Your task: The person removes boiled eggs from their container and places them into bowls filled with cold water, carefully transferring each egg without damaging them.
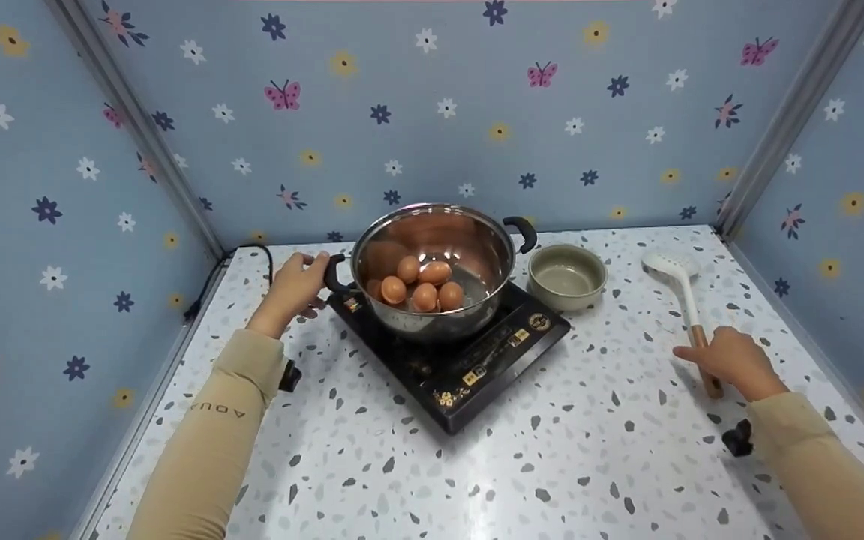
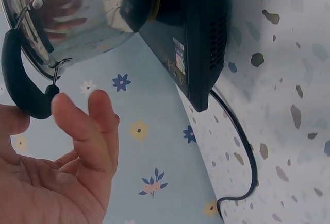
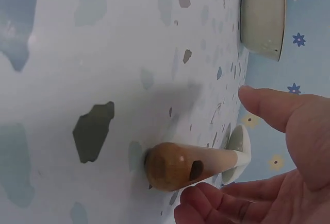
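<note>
On a black induction cooker (image 1: 469, 375) stands a stainless steel pot (image 1: 439, 322), with several brown eggs (image 1: 424, 296) inside. My left hand (image 1: 297, 289) is at the pot's left black handle (image 2: 18, 80). The thumb and a forefinger lie on either side of the handle's outer part, while the other fingers stay off it. My right hand (image 1: 736, 364) is at the wooden handle of a white slotted skimmer (image 1: 672, 266), which lies on the table. In the right wrist view, its thumb is apart from the wooden handle (image 3: 175, 167) and the fingers lie close beside it.
A green-grey bowl (image 1: 567, 292) stands right of the pot, close to the cooker. The black power cord (image 2: 250, 162) runs from the cooker toward the back left. Flower-patterned panels (image 1: 447, 112) enclose the speckled table (image 1: 544, 465) at the back and both sides.
</note>
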### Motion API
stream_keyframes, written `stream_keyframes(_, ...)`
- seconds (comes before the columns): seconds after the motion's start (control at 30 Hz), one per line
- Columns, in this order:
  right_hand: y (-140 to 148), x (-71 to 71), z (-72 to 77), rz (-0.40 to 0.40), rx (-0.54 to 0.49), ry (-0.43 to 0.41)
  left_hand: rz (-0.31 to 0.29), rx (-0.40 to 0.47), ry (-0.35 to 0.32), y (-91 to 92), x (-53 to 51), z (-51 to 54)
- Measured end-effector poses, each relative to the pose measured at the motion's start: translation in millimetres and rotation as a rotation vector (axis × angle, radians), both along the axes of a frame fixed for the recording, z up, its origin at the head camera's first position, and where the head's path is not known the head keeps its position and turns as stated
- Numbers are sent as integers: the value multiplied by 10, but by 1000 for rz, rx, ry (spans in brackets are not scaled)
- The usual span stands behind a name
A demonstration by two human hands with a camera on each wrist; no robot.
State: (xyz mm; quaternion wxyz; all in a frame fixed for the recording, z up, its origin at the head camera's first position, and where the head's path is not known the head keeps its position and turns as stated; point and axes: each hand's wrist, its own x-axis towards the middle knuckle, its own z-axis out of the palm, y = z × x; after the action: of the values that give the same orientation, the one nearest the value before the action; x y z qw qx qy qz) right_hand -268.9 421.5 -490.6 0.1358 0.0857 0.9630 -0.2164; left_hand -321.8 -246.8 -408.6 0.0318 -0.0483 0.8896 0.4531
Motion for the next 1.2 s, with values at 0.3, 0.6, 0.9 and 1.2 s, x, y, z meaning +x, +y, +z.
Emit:
stream_keyframes(0.3, -21, -3, -112, -1, -28, -36, 21, 103, 9, 83, -9, -45)
stream_keyframes(0.6, -43, -29, -140, -4, -116, -44, 52, 153, 0, 150, -69, -47)
stream_keyframes(0.9, -43, -55, -149, -37, -118, -30, 65, 272, -32, 239, -88, 31)
stream_keyframes(1.2, -29, -70, -122, -34, -107, -4, 124, 320, -47, 351, -100, 74)
